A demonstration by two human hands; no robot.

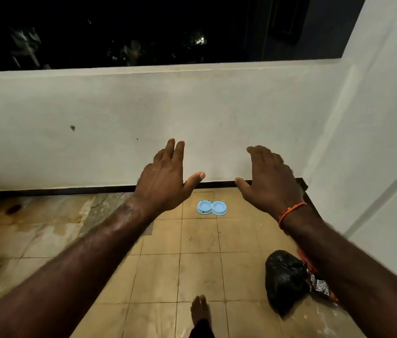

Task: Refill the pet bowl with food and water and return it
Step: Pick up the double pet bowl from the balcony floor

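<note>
Both hands, left [165, 181] and right [269, 181], hang spread and empty; the pet bowl [212, 207] lies below between them, long axis left-right

I see the left hand [165, 178] and right hand [269, 180] extended forward, palms down, fingers spread, holding nothing. Between them, on the tiled floor [200, 272] near the white wall [143, 113], sits the blue double pet bowl [212, 207]. A black bag [285, 279] lies at right.

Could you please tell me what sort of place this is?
Probably a home balcony at night: a low white wall open to darkness above, a stained tiled floor, and a blue pet bowl near the wall.
</note>
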